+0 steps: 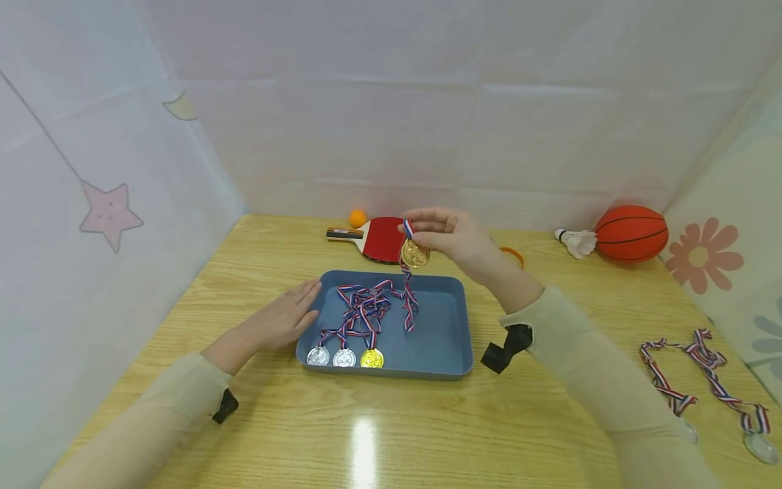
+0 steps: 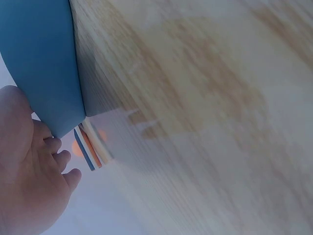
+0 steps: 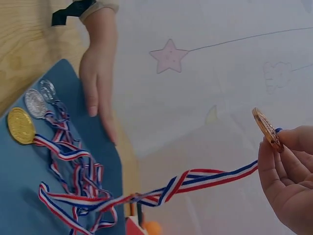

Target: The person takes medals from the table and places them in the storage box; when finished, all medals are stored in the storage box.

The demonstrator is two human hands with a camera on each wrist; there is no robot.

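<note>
My right hand (image 1: pixel 455 241) pinches a gold medal (image 1: pixel 415 254) by the top of its ribbon, above the back edge of a blue-grey tray (image 1: pixel 427 353). The striped ribbon (image 3: pixel 205 177) trails down from it into the tray. My left hand (image 1: pixel 287 316) rests with straight fingers on the tray's left rim. Inside, along the front wall, lie two silver medals, one at the corner (image 1: pixel 318 356) and a silver medal (image 1: pixel 344 358) beside it, then a yellow-gold medal (image 1: pixel 372 358). Their red, white and blue ribbons (image 1: pixel 366 309) form a tangled heap behind them.
Behind the tray are a red table tennis bat (image 1: pixel 383 238) and an orange ball (image 1: pixel 357 218). A shuttlecock (image 1: pixel 577 242) and a small basketball (image 1: pixel 632 233) stand back right, near an orange ring (image 1: pixel 513 256). Two more silver medals, one at the corner (image 1: pixel 760 448), lie at the right.
</note>
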